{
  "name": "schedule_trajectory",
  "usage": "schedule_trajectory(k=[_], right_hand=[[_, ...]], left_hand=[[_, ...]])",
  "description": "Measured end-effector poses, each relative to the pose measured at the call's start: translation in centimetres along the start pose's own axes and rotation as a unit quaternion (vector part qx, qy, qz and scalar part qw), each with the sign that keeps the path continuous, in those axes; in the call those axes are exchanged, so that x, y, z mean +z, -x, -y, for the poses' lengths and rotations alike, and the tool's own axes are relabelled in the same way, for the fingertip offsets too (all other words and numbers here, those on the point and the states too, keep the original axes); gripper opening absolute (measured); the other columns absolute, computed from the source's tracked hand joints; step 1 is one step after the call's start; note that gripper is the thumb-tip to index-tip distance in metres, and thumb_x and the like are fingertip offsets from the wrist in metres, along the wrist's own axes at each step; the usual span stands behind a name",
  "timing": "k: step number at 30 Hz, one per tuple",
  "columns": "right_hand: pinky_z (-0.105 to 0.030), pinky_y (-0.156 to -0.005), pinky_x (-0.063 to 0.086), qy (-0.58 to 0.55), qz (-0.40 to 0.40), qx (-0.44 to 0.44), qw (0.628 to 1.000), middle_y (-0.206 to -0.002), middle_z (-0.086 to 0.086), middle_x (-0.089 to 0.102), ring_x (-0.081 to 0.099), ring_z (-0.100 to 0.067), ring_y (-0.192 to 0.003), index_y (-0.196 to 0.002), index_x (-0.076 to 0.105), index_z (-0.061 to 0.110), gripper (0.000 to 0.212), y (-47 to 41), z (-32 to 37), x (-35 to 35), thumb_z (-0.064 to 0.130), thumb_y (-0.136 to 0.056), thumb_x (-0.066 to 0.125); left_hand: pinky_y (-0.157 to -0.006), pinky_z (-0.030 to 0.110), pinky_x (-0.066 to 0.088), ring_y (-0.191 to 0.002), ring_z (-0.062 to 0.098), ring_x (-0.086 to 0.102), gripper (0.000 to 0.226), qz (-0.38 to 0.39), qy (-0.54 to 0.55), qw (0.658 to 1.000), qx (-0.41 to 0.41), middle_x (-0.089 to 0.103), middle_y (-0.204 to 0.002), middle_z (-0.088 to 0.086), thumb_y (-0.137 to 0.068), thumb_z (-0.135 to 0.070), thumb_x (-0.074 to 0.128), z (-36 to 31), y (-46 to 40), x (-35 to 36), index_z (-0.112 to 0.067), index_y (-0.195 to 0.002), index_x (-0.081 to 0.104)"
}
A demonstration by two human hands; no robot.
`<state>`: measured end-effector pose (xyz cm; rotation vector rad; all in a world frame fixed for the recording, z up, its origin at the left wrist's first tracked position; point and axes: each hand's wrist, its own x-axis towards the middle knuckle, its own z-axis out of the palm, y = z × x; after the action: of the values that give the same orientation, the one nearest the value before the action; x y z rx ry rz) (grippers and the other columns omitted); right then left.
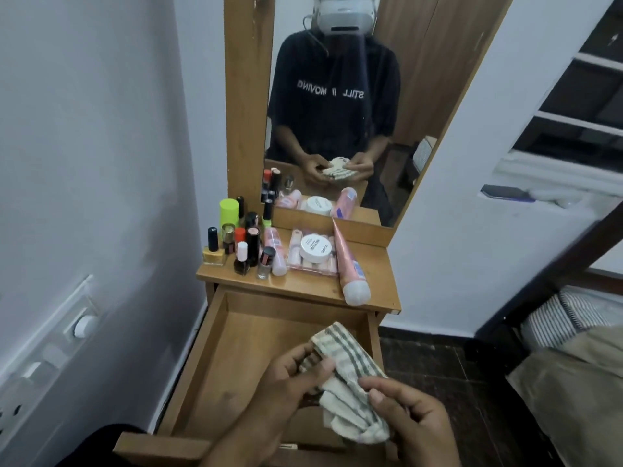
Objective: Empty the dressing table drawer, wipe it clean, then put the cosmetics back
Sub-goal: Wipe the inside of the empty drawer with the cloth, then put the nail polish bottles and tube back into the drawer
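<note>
**Cloth folded over the emptied drawer**

From the head camera, the pulled-out wooden drawer (236, 335) stood open under the dressing table top (303, 288), and its floor looked bare. Both hands held the cream cloth with grey-green stripes (340, 375) just above the drawer's front right part. The left hand (286, 379) pinched the cloth's near-left edge with curled fingers; the right hand (411, 423) grasped its lower end. The cloth's long axis ran from far-left to near-right, between the hands. The drawer floor lay directly below and to the left, so the left hand was nearer to it. The cosmetics, among them nail polish bottles (242, 247), a round white jar (316, 249) and a pink tube (349, 264), waited on the top, beyond the drawer.
</note>
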<state>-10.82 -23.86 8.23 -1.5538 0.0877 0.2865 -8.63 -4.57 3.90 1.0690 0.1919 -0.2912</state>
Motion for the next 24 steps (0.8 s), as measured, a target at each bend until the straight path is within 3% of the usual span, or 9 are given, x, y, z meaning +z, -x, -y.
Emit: schedule_trajectory(k=[2,4,5,7,10,15,18,22,24], right_hand=[[-0.029,-0.069,0.062,-0.035,-0.038,-0.043,0.998,-0.1,-0.023,0.076,0.076,-0.033,-0.09,-0.085,0.082,0.002,0.021,-1.0,1.2,-0.8,0.009,-0.066,0.085],[-0.034,-0.077,0.062,-0.05,-0.086,-0.097,0.99,-0.1,-0.022,0.076,0.075,-0.033,-0.092,-0.09,0.081,0.005,0.047,-2.5,2.9,-1.7,0.034,-0.055,0.093],[-0.038,-0.084,0.061,-0.061,-0.107,-0.117,0.985,-0.101,-0.021,0.076,0.074,-0.033,-0.096,-0.094,0.081,0.007,0.055,-3.4,3.9,-2.1,0.039,-0.051,0.093],[-0.044,-0.094,0.057,-0.064,-0.138,-0.145,0.978,-0.108,-0.016,0.076,0.071,-0.033,-0.107,-0.102,0.079,0.01,0.043,-5.8,5.4,-2.9,0.033,-0.066,0.083],[-0.04,-0.087,0.06,-0.032,-0.17,-0.178,0.969,-0.117,-0.005,0.074,0.071,-0.024,-0.108,-0.118,0.072,0.021,0.025,-10.4,6.5,-3.9,0.016,-0.094,0.067],[-0.045,-0.092,0.059,-0.036,-0.209,-0.126,0.969,-0.131,-0.006,0.064,0.067,-0.022,-0.113,-0.134,0.056,0.028,0.037,-17.6,5.5,-3.4,0.017,-0.099,0.062],[-0.044,-0.094,0.058,0.078,-0.219,-0.117,0.966,-0.132,0.0,0.064,0.064,-0.018,-0.114,-0.129,0.059,0.034,0.032,-19.4,4.4,-2.2,0.025,-0.099,0.062],[-0.029,-0.086,0.055,0.242,-0.231,-0.155,0.93,-0.136,-0.001,0.062,0.061,-0.016,-0.111,-0.139,0.053,0.024,0.04,-19.5,3.8,-0.9,0.029,-0.099,0.062],[-0.03,-0.088,0.053,0.288,-0.23,-0.163,0.915,-0.138,-0.004,0.06,0.06,-0.022,-0.119,-0.141,0.05,0.021,0.045,-19.6,3.3,-0.7,0.03,-0.099,0.062]], left_hand=[[-0.058,0.033,0.055,-0.07,0.025,0.069,0.045,-0.026,0.005,0.999,0.034,0.073,-0.088,0.017,-0.066,-0.034,0.085,0.1,-0.1,-0.1,-0.007,-0.1,0.076],[-0.048,0.029,0.051,-0.057,0.024,0.064,0.041,-0.047,0.016,0.998,0.044,0.07,-0.083,0.02,-0.073,-0.027,0.085,0.0,-0.2,0.0,0.002,-0.098,0.071],[-0.046,0.027,0.049,-0.055,0.023,0.062,0.038,-0.053,0.011,0.997,0.047,0.07,-0.083,0.02,-0.077,-0.024,0.084,-0.1,-0.2,0.0,0.004,-0.098,0.07],[-0.046,0.025,0.046,-0.055,0.022,0.061,0.032,-0.056,-0.012,0.997,0.054,0.07,-0.082,0.016,-0.081,-0.024,0.075,-0.2,-0.2,0.2,0.003,-0.097,0.069],[-0.047,0.024,0.042,-0.056,0.02,0.06,0.023,-0.062,-0.051,0.995,0.061,0.071,-0.082,0.012,-0.092,-0.02,0.065,-0.4,0.0,0.3,0.001,-0.097,0.07],[-0.047,0.022,0.039,-0.056,0.017,0.059,0.02,-0.064,-0.068,0.994,0.05,0.071,-0.081,0.009,-0.097,-0.021,0.061,-0.6,0.4,0.3,-0.004,-0.094,0.071],[-0.048,0.022,0.039,-0.057,0.016,0.06,0.023,-0.063,-0.072,0.994,0.044,0.072,-0.082,0.008,-0.097,-0.026,0.062,-0.9,0.5,0.3,-0.005,-0.094,0.071],[-0.051,0.022,0.04,-0.06,0.016,0.059,0.032,-0.057,-0.077,0.994,0.044,0.072,-0.084,0.006,-0.09,-0.038,0.064,-0.9,0.6,0.2,-0.008,-0.097,0.071],[-0.051,0.021,0.039,-0.059,0.015,0.059,0.035,-0.056,-0.078,0.994,0.045,0.072,-0.083,0.005,-0.086,-0.04,0.063,-0.7,0.5,0.1,-0.008,-0.096,0.071]])
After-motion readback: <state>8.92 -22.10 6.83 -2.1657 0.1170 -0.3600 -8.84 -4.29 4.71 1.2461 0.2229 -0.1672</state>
